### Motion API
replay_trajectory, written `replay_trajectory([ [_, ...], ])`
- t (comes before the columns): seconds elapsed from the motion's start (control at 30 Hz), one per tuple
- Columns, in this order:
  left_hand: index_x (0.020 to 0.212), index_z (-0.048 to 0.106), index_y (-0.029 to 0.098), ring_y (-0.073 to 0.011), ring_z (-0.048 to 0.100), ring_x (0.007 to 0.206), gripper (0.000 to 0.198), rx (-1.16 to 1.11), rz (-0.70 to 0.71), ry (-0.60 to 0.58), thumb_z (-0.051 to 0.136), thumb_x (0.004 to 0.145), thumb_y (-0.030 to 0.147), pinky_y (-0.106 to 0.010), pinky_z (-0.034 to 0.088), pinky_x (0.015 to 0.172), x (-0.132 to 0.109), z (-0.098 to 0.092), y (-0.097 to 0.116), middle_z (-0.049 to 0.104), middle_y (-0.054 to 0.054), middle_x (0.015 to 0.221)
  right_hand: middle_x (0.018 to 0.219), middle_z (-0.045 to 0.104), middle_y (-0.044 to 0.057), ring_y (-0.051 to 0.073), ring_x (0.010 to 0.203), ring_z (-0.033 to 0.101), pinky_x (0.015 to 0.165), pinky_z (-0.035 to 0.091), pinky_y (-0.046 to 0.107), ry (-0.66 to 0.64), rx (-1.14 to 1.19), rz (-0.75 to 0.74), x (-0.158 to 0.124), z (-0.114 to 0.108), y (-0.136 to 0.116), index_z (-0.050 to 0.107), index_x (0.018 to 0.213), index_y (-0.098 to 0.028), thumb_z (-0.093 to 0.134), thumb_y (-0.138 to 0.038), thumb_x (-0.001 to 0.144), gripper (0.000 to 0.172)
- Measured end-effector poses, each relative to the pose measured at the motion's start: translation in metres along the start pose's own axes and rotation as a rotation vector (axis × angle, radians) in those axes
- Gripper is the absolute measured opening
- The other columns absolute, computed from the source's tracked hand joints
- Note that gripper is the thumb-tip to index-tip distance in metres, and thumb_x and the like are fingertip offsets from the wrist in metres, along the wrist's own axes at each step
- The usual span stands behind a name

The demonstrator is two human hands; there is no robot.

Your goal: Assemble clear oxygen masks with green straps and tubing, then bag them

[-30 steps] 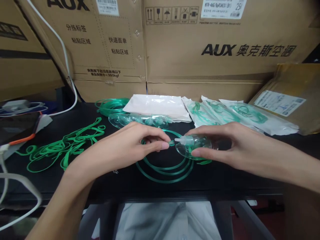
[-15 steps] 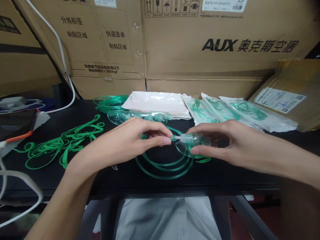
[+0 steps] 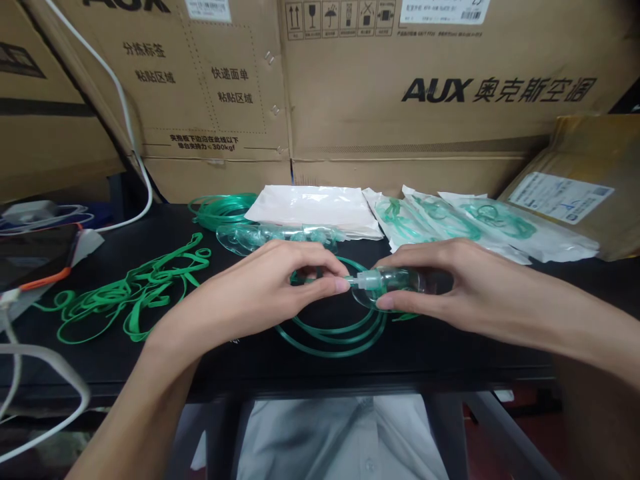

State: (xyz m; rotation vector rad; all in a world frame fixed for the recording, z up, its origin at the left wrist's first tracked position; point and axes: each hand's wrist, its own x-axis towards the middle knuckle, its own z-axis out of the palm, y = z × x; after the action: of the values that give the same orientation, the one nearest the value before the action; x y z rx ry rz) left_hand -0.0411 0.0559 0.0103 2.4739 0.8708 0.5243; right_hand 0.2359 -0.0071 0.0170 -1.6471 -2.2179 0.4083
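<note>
My left hand [image 3: 305, 277] pinches the end of green oxygen tubing [image 3: 345, 350], whose coils hang or lie below on the black table. My right hand [image 3: 440, 277] is closed around a clear oxygen mask [image 3: 367, 300]. From the mask a pale translucent connector [image 3: 369, 280] points left, and the tube end meets its narrow tip between my hands. Much of the mask is hidden behind my right fingers.
Green elastic straps [image 3: 135, 287] lie tangled at the left. Behind my hands are clear masks [image 3: 280, 235], coiled tubing [image 3: 220, 210], white pouches [image 3: 315, 210] and several bagged sets [image 3: 505, 223]. Cardboard boxes [image 3: 425, 127] stand behind. White cables [image 3: 45, 360] run at the left edge.
My left hand has moved slightly right, bringing the tube end onto the connector's tip; less of the tip shows now. My right hand still holds the mask, nearly in place.
</note>
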Motion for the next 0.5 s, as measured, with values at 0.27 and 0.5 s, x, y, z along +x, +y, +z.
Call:
replay_trajectory([
  [0.27, 0.101, 0.080, 0.029, -0.0136, 0.070, 0.094, 0.027, -0.036, 0.028, -0.001, 0.060, 0.109, 0.046, -0.025, 0.047, 0.086, 0.0031, 0.0014, 0.0020, 0.079, 0.008, 0.102, 0.122, 0.082, 0.000, 0.029, 0.103, 0.073, 0.087, 0.054, 0.037, 0.082, 0.019, -0.070, 0.0004, 0.0010, -0.0044, 0.081, 0.126, -0.034, 0.079, -0.062, 0.090, 0.045],
  [0.5, 0.097, 0.080, 0.027, -0.0151, 0.070, 0.095, 0.021, 0.038, 0.123, 0.133, 0.064, 0.108, 0.035, -0.027, 0.045, 0.090, 0.0034, 0.0012, 0.0056, 0.080, 0.007, 0.101, 0.085, 0.076, 0.000, 0.021, 0.072, 0.061, 0.062, 0.041, 0.031, 0.007, 0.096, -0.023, 0.0029, 0.0046, -0.0054, 0.082, 0.111, -0.027, 0.075, -0.054, 0.095, 0.033],
])
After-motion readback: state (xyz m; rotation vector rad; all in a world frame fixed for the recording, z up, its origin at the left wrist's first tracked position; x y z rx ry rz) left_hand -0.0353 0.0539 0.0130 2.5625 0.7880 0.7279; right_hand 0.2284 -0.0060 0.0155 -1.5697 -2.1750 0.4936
